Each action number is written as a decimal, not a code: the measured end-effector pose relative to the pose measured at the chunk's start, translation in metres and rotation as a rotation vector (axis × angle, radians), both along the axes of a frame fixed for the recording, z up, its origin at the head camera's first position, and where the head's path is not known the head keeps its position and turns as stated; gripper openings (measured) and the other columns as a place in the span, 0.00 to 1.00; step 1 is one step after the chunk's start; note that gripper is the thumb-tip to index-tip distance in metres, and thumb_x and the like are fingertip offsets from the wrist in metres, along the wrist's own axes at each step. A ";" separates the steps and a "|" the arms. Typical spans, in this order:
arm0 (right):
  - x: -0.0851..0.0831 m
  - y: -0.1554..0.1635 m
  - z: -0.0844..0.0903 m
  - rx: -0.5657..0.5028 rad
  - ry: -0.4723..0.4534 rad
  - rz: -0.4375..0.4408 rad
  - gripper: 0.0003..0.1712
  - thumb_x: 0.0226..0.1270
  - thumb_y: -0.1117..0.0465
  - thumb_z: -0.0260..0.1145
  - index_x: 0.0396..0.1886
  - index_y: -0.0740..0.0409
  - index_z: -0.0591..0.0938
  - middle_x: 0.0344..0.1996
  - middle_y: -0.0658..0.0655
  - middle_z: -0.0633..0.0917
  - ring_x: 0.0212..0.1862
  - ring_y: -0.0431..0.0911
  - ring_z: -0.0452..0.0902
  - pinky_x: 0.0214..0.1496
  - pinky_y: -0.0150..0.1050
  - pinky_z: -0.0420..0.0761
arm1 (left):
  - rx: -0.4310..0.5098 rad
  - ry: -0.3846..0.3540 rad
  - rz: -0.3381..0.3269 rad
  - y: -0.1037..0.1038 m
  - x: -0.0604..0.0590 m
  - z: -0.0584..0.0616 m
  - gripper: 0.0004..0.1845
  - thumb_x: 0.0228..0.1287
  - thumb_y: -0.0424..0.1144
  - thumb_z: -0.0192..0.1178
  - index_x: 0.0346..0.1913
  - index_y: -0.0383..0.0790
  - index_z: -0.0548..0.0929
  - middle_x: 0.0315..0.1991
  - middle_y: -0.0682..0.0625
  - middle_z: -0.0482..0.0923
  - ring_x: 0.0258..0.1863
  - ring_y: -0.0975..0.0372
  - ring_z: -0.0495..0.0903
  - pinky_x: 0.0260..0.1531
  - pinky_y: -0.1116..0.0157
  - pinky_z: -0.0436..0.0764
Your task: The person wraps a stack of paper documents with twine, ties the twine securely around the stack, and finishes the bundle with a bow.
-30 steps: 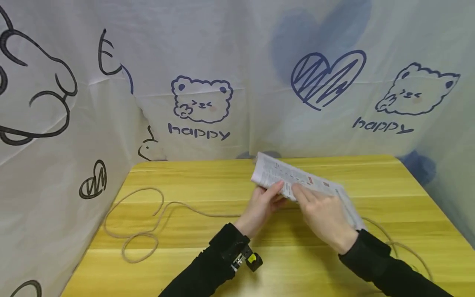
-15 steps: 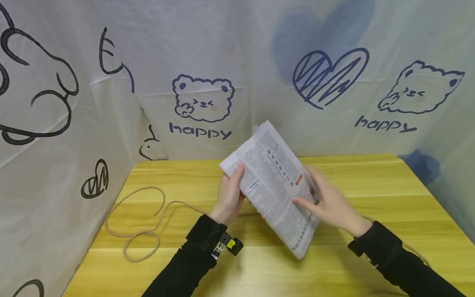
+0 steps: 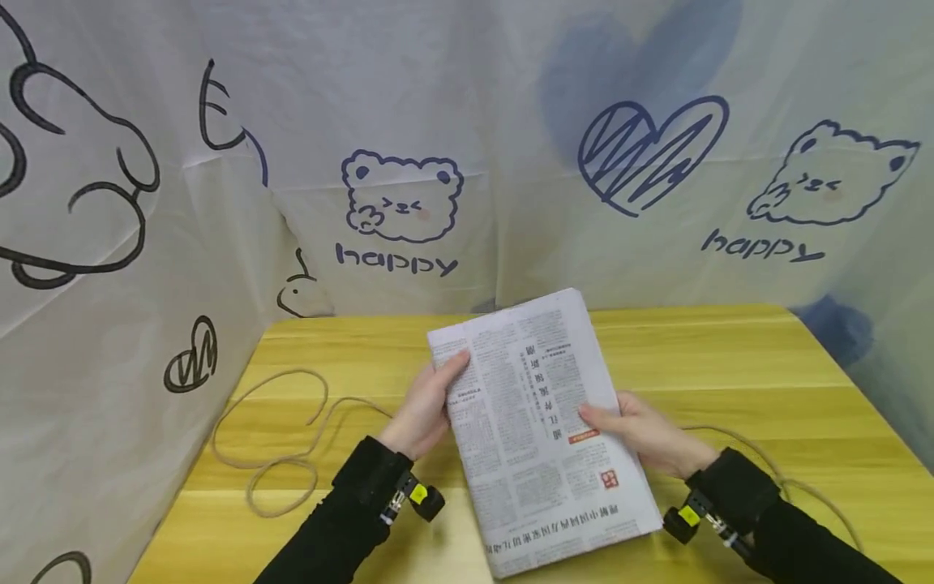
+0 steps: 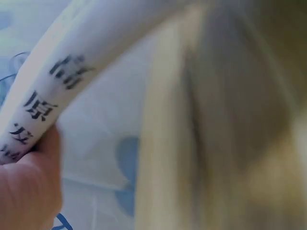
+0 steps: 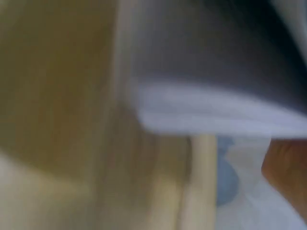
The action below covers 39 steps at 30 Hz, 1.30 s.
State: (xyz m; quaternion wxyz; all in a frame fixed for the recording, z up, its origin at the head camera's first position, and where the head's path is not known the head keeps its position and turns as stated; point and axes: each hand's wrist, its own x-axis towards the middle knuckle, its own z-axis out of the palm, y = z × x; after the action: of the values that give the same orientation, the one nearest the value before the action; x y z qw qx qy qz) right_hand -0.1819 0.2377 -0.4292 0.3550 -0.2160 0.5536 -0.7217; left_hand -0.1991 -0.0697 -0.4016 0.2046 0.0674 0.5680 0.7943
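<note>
A folded newspaper is held up between both hands in the head view, its printed face toward me and slightly tilted. My left hand grips its left edge, thumb on the front and fingers hidden behind. At the right edge, my right hand pinches the paper with its thumb across the front. In the left wrist view the folded newspaper shows large black characters beside the left hand. The right wrist view is blurred; the newspaper's pale edge lies close to the right hand.
A thin tan cord lies in loops on the left of the wooden table. More cord curves out on the right. White cloth walls with drawings stand behind and at the sides.
The newspaper has swung from a nearly flat, slanted pose to face me more upright and lower. My left hand has moved left and the right hand has shifted to the paper's right edge.
</note>
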 end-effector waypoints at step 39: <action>-0.007 0.007 -0.043 1.072 1.024 -0.259 0.06 0.69 0.60 0.69 0.40 0.55 0.79 0.35 0.51 0.75 0.38 0.43 0.69 0.42 0.39 0.74 | -1.030 0.504 -0.379 -0.063 0.001 -0.058 0.53 0.56 0.46 0.76 0.77 0.36 0.55 0.67 0.40 0.68 0.69 0.48 0.67 0.71 0.46 0.66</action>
State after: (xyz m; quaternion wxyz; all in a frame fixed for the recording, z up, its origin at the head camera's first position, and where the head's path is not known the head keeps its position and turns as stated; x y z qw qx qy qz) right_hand -0.1887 0.2446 -0.4720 0.0219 -0.2551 0.9460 -0.1987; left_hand -0.1981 -0.1323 -0.4600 0.2080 0.2460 0.8887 0.3262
